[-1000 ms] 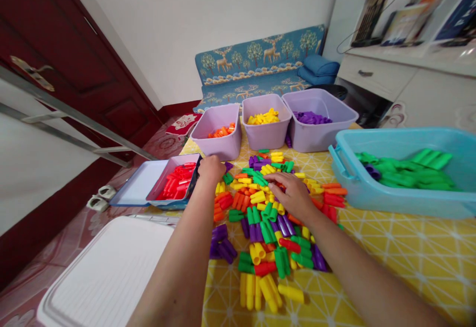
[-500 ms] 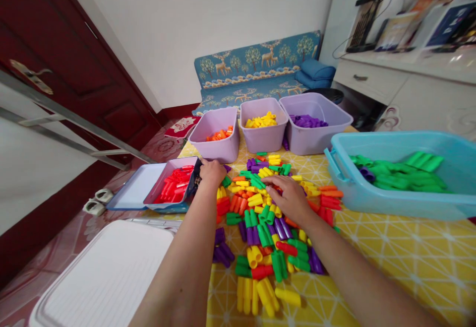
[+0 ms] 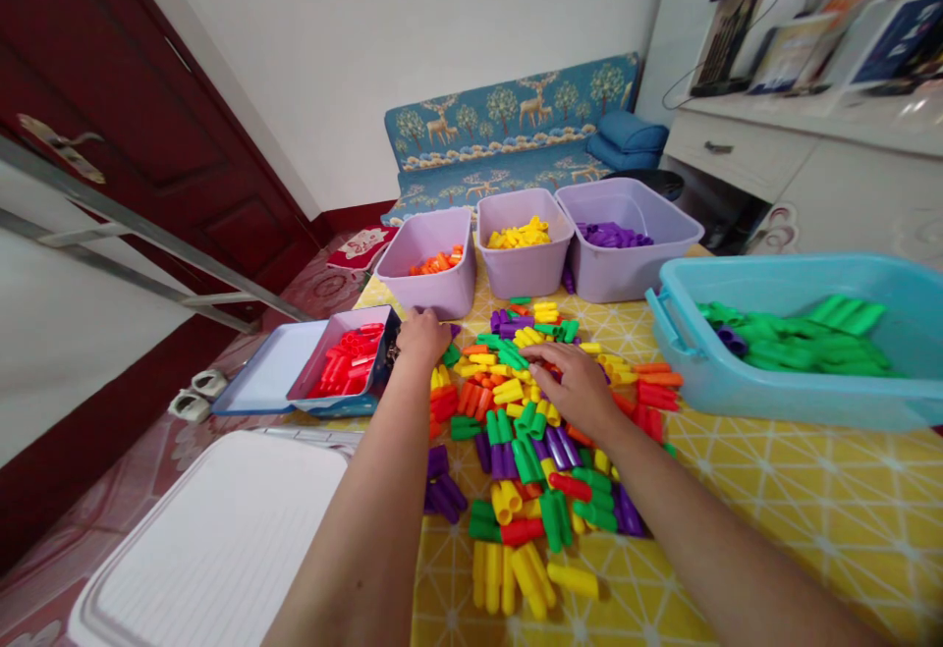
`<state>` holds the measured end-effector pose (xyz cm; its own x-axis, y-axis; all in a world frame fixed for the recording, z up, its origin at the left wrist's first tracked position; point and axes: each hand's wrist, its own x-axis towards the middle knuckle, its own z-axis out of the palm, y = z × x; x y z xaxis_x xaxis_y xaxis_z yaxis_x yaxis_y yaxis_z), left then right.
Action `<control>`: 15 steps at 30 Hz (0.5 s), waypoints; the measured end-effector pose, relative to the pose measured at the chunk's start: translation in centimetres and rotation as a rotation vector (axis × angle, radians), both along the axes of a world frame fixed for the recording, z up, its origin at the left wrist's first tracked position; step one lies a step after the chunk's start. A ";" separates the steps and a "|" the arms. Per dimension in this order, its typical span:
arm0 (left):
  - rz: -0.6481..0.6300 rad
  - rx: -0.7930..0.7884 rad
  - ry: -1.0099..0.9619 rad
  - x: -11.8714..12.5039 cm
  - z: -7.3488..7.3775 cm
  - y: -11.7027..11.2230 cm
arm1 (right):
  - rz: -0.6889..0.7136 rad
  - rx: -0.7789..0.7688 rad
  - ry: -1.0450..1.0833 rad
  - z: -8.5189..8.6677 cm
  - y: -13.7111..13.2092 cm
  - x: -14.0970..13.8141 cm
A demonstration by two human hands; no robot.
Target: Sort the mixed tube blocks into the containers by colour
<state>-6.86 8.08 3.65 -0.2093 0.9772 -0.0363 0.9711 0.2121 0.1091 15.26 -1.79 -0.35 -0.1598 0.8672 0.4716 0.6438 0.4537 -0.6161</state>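
Observation:
A heap of coloured plastic tube pieces [image 3: 530, 431] lies on the yellow patterned tablecloth [image 3: 796, 500]. My left hand [image 3: 421, 338] is curled at the heap's left edge, right beside the tray of red pieces [image 3: 346, 364]; its fingers are hidden from me. My right hand [image 3: 575, 382] lies palm down on the middle of the heap, fingers bent onto yellow and red pieces. Whether it grips one is hidden.
Three lilac bins stand at the back: orange pieces [image 3: 431, 264], yellow pieces [image 3: 523, 244], purple pieces [image 3: 626, 240]. A blue tub with green pieces [image 3: 796, 343] is at the right. A white lid [image 3: 213, 539] lies at the lower left, a dark red door [image 3: 147, 136] beyond.
Both hands stayed almost in place. My left hand shifted slightly right from the red tray's edge; my right hand's fingers moved a little over the heap.

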 end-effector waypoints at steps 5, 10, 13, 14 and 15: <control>-0.132 0.072 -0.058 0.9 -1.5 -1.9 | 0.001 0.003 0.003 0.1 -0.1 0.0; -0.348 0.107 -0.270 2.0 -1.7 -3.1 | -0.011 0.000 0.000 0.0 -0.1 0.0; -0.452 0.074 -0.495 1.9 -0.7 -4.4 | -0.020 -0.002 -0.005 0.0 0.0 0.0; -0.470 0.080 -0.582 1.7 -0.3 -5.0 | -0.021 -0.003 -0.005 0.0 -0.1 0.0; -0.477 0.100 -0.672 1.4 0.2 -5.5 | -0.021 -0.005 -0.005 0.0 -0.1 0.0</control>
<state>-5.45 2.55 3.81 0.2636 0.9608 0.0856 0.6757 -0.2472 0.6945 15.26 -1.85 -0.36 -0.1434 0.8729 0.4664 0.6563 0.4366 -0.6154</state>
